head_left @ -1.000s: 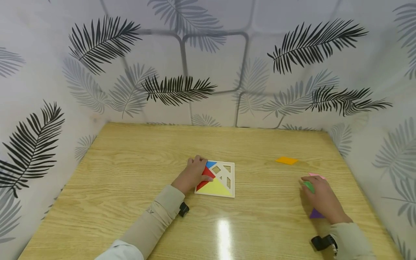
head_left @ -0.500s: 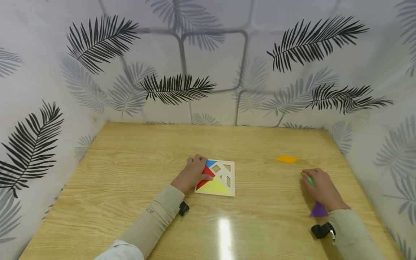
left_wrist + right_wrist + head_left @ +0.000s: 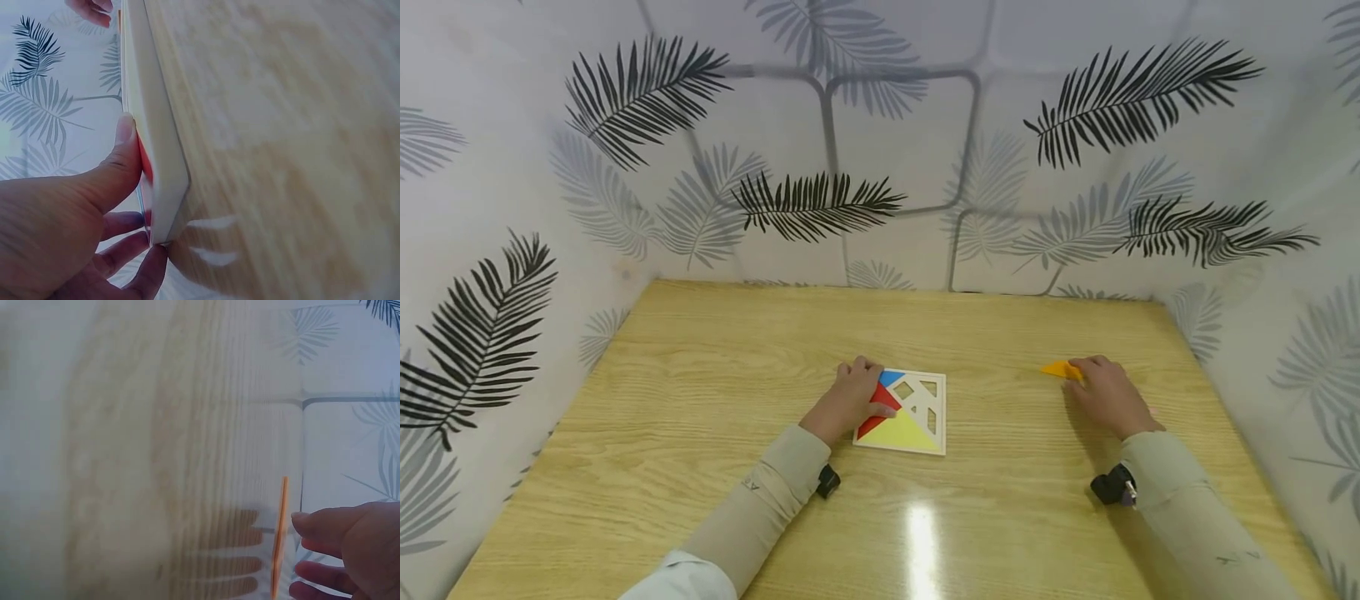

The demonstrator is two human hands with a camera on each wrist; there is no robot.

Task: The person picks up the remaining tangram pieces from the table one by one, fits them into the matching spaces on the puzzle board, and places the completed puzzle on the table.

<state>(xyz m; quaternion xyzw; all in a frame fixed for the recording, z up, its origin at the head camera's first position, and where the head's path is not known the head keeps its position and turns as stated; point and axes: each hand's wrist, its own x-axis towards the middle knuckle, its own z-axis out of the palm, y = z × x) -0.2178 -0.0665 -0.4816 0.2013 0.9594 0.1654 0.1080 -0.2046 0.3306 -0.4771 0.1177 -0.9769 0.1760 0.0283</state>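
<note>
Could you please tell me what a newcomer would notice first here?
Probably the dark leaf prints across the backdrop. Next, the colourful puzzle board near the middle of the table, gripped by the left hand, and the orange piece farther right, partly covered by the right hand.

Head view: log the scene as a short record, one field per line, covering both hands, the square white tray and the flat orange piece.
Surface: table with pale wood grain
Left hand: grips the left side of the square white tray
Tray contents: flat yellow triangle, flat red piece and flat blue piece, the last two partly covered by the hand
Tray openings: four, unfilled
Right hand: at the right end of the flat orange piece; contact unclear
Orange piece position: outside the tray, to its right
Backdrop: white, leaf print
</note>
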